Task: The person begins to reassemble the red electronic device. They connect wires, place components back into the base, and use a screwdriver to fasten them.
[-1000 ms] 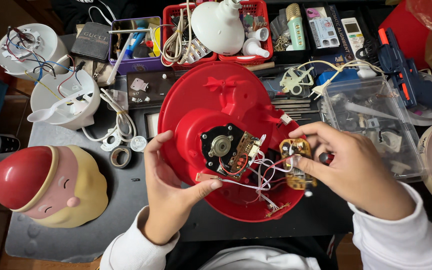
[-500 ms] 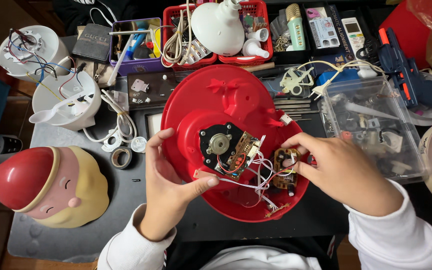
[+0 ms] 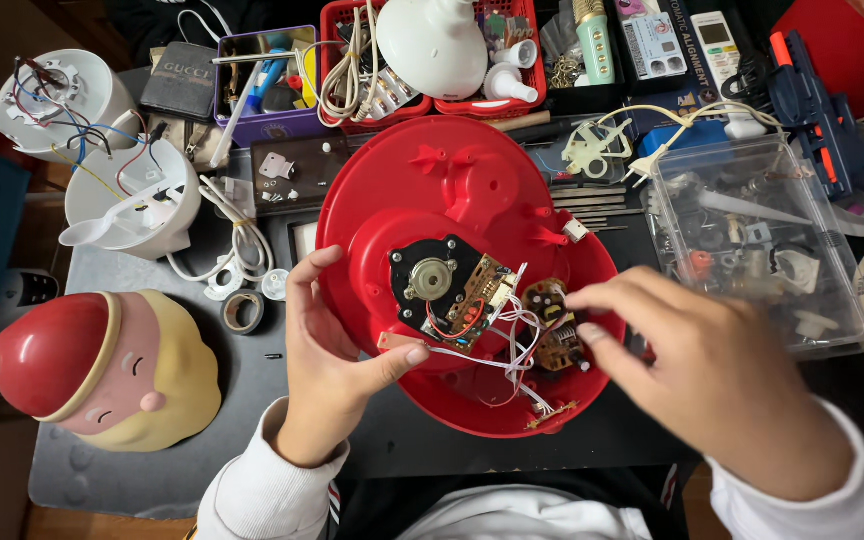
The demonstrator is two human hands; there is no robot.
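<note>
Frame centre: left hand (image 3: 337,365) grips rim of red shell (image 3: 472,200); right hand (image 3: 697,370) pinches small circuit board (image 3: 552,335) — thin white wires (image 3: 497,345) could snap if tugged.

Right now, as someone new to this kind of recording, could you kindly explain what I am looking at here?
This is one view from a camera worn on a person's head, looking down at their two bare hands over a cluttered worktable. The left hand steadies the rim of a round red plastic shell lying open side up. The right hand reaches with its fingertips to a small brown circuit board inside it, joined by thin white wires to a black motor plate. Around it lie a doll-like cover with a red cap, a clear box of small parts and a red basket.
</note>
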